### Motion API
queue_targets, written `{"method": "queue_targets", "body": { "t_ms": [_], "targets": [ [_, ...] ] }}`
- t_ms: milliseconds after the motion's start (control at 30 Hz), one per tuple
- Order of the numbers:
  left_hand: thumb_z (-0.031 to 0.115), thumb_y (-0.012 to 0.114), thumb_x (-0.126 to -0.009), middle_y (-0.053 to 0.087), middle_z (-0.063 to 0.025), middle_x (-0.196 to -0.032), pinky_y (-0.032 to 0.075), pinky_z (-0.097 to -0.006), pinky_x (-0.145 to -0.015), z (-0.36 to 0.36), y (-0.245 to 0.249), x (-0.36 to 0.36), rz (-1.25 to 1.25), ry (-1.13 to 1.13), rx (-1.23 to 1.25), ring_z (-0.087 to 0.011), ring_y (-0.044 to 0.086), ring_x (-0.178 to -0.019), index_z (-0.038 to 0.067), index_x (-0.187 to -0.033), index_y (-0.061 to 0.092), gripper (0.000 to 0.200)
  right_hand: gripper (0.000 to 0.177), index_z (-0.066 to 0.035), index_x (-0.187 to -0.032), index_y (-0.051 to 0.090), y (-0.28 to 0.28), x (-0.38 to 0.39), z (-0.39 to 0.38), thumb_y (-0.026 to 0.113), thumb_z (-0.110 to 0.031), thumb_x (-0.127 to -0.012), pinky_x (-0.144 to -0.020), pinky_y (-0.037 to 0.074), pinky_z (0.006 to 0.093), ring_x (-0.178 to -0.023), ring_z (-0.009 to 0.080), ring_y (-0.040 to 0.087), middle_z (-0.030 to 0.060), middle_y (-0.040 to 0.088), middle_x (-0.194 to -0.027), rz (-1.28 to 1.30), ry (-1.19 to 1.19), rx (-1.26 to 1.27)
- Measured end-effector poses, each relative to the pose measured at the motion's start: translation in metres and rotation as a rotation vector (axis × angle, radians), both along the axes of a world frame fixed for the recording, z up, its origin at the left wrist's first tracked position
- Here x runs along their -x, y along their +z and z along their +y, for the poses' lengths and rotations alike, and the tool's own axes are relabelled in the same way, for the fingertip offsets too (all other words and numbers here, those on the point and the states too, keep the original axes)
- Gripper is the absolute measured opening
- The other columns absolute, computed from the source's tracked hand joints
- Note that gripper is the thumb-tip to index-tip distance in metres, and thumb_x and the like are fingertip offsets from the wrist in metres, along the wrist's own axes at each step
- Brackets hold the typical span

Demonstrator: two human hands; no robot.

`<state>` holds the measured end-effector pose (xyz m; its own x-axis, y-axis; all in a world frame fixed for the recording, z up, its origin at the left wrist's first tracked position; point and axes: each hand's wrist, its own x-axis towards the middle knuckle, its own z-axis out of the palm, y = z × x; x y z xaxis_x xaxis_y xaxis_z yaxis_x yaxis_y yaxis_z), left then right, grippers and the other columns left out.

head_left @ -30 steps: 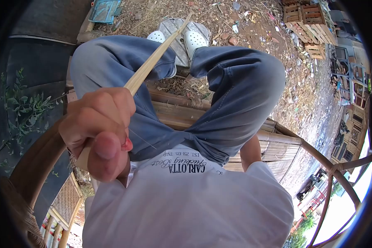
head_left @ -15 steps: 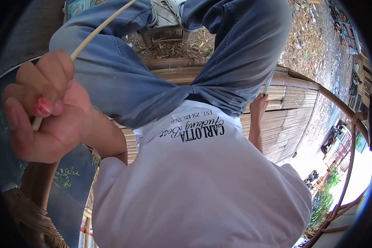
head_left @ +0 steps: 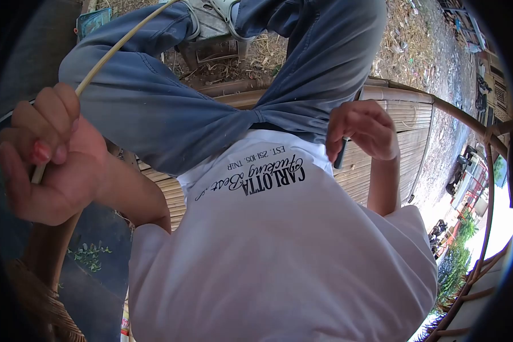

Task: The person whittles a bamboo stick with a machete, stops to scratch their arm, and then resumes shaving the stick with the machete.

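My left hand (head_left: 54, 154) is raised at the left, its fingers curled around a thin, pale bamboo stick (head_left: 117, 48). The stick runs up and to the right past my knee and leaves the top edge. Red shows on one of that hand's fingertips. My right hand (head_left: 365, 130) is in front of my hip, fingers bent. Below its fingers sticks out the dark handle (head_left: 341, 154) of a tool whose other end is hidden. Blue jeans (head_left: 165, 122) and a white printed T-shirt (head_left: 285, 251) fill the middle.
Beneath me is a slatted bamboo bench (head_left: 402, 134) with a curved pole rim (head_left: 464, 122). A wooden block (head_left: 211, 48) is by my shoes. Dry litter (head_left: 407, 43) covers the ground. A bound bamboo post (head_left: 48, 251) rises at lower left.
My right hand has risen from beside my thigh toward the camera, and a dark handle now shows under it. My left hand, still around the bamboo stick, has shifted slightly left.
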<state>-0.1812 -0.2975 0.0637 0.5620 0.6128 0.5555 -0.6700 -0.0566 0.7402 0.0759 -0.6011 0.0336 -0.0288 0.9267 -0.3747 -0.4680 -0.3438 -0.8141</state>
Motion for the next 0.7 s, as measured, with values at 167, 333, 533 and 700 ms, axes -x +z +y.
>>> {"method": "queue_targets", "body": {
  "t_ms": [167, 333, 533, 700],
  "targets": [
    [0.023, 0.037, -0.090, 0.038, 0.0009, -0.058, 0.022, -0.0284, -0.053, -0.007, 0.005, -0.001, 0.047, 0.066, -0.019, -0.0084, 0.025, -0.049, 0.012, -0.065, 0.041, 0.028, 0.030, 0.006, -0.105, 0.059, -0.050, 0.009, 0.084, 0.051, -0.022, -0.098, -0.079, 0.051, 0.0298, -0.085, 0.0216, 0.067, 0.0174, 0.066, -0.092, -0.534, 0.214, 0.115],
    [0.023, 0.037, -0.090, 0.035, 0.0016, -0.056, 0.022, -0.0291, -0.054, -0.008, 0.011, 0.002, 0.093, 0.126, -0.063, -0.0090, 0.023, -0.049, 0.012, -0.065, 0.042, 0.028, 0.029, 0.005, -0.110, 0.061, 0.011, 0.024, 0.151, 0.053, -0.018, -0.094, -0.086, 0.051, 0.0342, -0.091, 0.0195, 0.065, 0.0157, 0.067, -0.100, -0.623, 0.172, -0.337],
    [0.024, 0.039, -0.091, 0.036, 0.0008, -0.056, 0.022, -0.0286, -0.054, -0.014, 0.016, 0.004, 0.114, 0.118, -0.040, -0.0092, 0.024, -0.050, 0.012, -0.065, 0.043, 0.029, 0.031, 0.002, -0.111, 0.061, -0.073, 0.030, 0.190, 0.052, -0.022, -0.093, -0.074, 0.052, 0.0347, -0.079, 0.0274, 0.067, 0.0161, 0.068, -0.084, -1.210, -0.310, -0.050],
    [0.025, 0.038, -0.092, 0.038, 0.0006, -0.058, 0.023, -0.0286, -0.054, -0.017, 0.012, 0.002, 0.120, 0.073, -0.080, -0.0091, 0.025, -0.049, 0.012, -0.067, 0.042, 0.029, 0.026, 0.001, -0.107, 0.063, -0.059, 0.073, 0.198, 0.057, -0.021, -0.093, -0.090, 0.048, 0.0291, -0.098, 0.0209, 0.064, 0.0094, 0.068, -0.102, -0.365, -0.029, -0.165]
  ]
}}
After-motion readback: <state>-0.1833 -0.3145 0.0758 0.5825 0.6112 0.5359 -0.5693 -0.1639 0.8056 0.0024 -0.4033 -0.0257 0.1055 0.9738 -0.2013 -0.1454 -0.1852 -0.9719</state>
